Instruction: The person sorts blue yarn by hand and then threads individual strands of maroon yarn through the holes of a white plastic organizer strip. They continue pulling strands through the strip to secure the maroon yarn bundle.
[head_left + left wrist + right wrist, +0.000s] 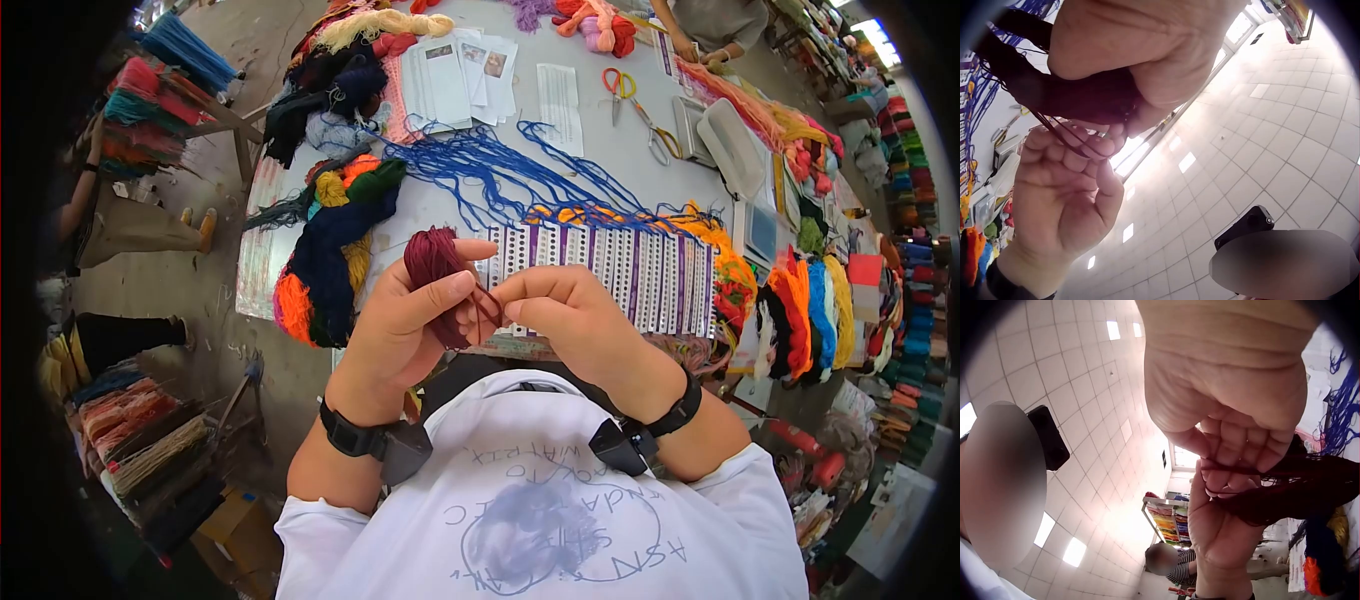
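A skein of maroon yarn [432, 262] lies across my left hand [398, 312], its thumb and fingers gripping it in front of my chest. Close beside it, my right hand [578, 318] pinches a few thin strands pulled from the skein between thumb and curled fingertips. In the right wrist view, these strands [1235, 469] run from the right fingertips toward the dark bundle [1297, 497]. The left wrist view shows the bundle [1079, 97] under the left hand, with loops near both hands' fingers. Just beyond the hands are white strips with rows of holes and purple bands [605, 275].
Long blue strands [470, 170] spread over the table behind the strips. Coloured yarn hanks [345, 230] are piled at left, more hang at right [800, 310]. Scissors [655, 140], papers [440, 85] and an open plastic box [735, 145] lie farther back. Another person [715, 30] is across the table.
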{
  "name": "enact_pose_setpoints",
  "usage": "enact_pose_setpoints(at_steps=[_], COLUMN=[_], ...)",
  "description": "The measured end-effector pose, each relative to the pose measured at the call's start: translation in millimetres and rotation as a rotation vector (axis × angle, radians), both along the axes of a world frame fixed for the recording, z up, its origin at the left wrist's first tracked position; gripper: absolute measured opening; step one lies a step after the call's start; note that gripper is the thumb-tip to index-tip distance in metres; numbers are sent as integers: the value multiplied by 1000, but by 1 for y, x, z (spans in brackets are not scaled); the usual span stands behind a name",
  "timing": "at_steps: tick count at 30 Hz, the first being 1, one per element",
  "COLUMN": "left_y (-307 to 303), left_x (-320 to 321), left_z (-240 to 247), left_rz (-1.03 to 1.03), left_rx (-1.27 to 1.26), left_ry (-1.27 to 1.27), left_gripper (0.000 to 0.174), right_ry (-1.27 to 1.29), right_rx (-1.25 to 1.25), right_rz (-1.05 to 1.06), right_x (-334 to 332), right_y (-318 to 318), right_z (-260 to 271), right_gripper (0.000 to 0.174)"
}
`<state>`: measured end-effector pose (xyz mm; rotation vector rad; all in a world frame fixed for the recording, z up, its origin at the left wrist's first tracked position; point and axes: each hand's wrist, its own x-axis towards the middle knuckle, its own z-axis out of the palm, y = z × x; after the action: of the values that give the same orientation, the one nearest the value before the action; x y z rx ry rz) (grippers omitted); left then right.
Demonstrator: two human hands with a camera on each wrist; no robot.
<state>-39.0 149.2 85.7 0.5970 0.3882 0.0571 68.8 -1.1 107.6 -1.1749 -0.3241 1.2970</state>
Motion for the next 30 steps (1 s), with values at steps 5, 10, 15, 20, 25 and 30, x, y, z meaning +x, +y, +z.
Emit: enact_pose_setpoints(at_steps=[5,10,15,20,25,30], left_y=[-2,12,104,243,374,302], left_x=[2,6,-45,-160,-243,-169], left_z=[-2,-9,-77,-130,-147,-97], left_rz=[11,-115,-297,328,517,672], left_rx=[10,11,218,131,193,410], left_ry=[2,57,242,538,491,535], left_gripper=[34,33,12,12,17,24], right_ry=[-3,114,-68,419,205,-440], right_rx=[31,16,-89,-64,-434,-684], right_rz=[12,80,-175,-741,-1135,-1258], right_x=[3,9,76,209,265,263], right_y=[-1,0,-66,-279,-468,-476], right_z=[-6,-9,-40,-98,-57,-34], right_gripper=[22,20,18,15,18,25])
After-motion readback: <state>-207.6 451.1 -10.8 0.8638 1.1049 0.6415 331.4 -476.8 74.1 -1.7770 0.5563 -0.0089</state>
